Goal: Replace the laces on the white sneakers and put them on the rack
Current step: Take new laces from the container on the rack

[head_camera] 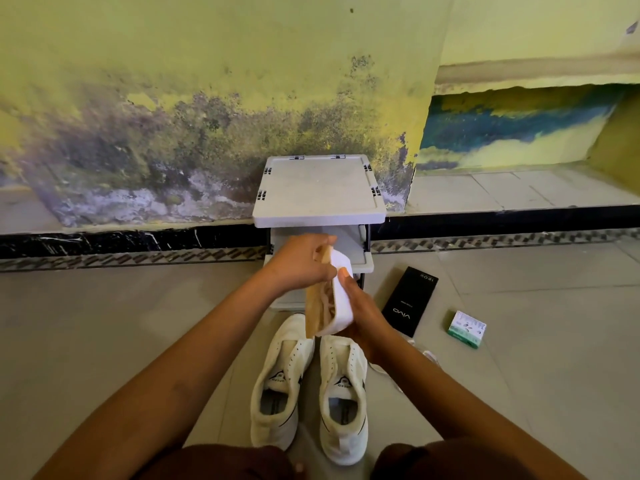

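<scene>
Head view: both hands hold a packet [329,299] above the 2 sneakers [308,386], which stand side by side on the floor, toes toward the rack [318,188] at the wall. The left hand [299,259] pinches the packet's top end, fingers curled over it. The right hand [360,317] cradles the lower end, thumb pressed on the white face, fingers wrapped behind. Through the packet's clear side, pale strands show, probably the new laces.

Judged from this, the step in hand is opening the packet. Both sneakers look lace-free, so next comes tearing or peeling the top while the right hand keeps the packet steady, then drawing the laces out.

A pale cord [398,372] right of the sneakers may be an old lace; the right forearm covers most of it. The hands hide the rack's lower shelves. A black box [410,301] and a green box [467,329] lie nearby.
</scene>
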Available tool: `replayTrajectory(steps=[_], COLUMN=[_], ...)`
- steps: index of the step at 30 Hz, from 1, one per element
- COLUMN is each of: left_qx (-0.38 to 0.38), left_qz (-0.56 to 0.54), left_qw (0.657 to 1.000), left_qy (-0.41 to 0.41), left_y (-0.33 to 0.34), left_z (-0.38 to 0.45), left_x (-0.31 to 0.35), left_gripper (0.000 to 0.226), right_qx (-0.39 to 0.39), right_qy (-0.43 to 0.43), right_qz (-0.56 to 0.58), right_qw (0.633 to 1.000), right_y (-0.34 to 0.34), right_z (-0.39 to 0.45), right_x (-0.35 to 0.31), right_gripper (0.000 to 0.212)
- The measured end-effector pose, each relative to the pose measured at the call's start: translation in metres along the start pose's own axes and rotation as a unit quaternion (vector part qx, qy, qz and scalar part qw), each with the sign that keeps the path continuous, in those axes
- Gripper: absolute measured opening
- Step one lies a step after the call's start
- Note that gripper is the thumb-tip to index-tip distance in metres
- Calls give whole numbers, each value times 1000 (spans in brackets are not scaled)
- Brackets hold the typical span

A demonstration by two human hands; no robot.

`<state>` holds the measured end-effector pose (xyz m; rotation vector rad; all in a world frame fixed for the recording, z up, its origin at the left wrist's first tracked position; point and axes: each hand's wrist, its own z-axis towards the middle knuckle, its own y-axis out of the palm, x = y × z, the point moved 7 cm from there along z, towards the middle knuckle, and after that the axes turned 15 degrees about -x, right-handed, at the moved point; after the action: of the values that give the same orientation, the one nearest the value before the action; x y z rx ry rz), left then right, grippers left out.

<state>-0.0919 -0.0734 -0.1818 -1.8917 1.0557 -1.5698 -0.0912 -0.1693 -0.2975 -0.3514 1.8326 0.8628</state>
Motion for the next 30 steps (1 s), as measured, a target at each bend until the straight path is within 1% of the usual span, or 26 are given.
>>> replayTrajectory(steps=[3,7,9,10,12,13,15,18,20,22,24,27,30], left_qx=[65,114,153,170,178,176,172,180,151,106,50,-40,-93], left_qz=[25,20,-24,-74,-169,-185,-172,-143,-170,-211,-269,-314,-348], left_qw=[998,993,988,983,969,966,969,971,970,967,957,942,923], left_qy=[-7,1,-6,-13,-27,-35,-48,-72,-87,-93,-100,-115,-134], left_y=[-7,-8,-17,-23,-24,-20,-7,9,28,61,102,162,207], left_z=[1,6,8,10,13,14,22,34,48,63,76,93,105], left_x=[-1,-2,-10,-18,-33,-37,-42,-46,-50,-51,-54,-60,-65], left_gripper=[47,30,24,22,20,21,23,7,12,18,14,11,10], right_qx=[18,23,14,7,3,3,7,16,34,47,62,96,141], right_qy=[7,3,-20,-41,-82,-97,-111,-118,-115,-107,-104,-86,-76], right_qz=[17,19,41,64,104,112,142,221,267,305,331,363,362], right_qw=[1000,1000,999,997,991,989,984,968,956,945,936,923,918], right_y=[2,4,1,-3,-15,-21,-32,-53,-74,-94,-110,-134,-157], right_z=[0,-3,-8,-11,-20,-23,-26,-33,-40,-50,-60,-72,-78], right_x=[3,2,2,3,6,9,12,19,29,46,62,85,104], right_gripper=[61,57,60,63,65,63,59,55,49,41,33,34,39])
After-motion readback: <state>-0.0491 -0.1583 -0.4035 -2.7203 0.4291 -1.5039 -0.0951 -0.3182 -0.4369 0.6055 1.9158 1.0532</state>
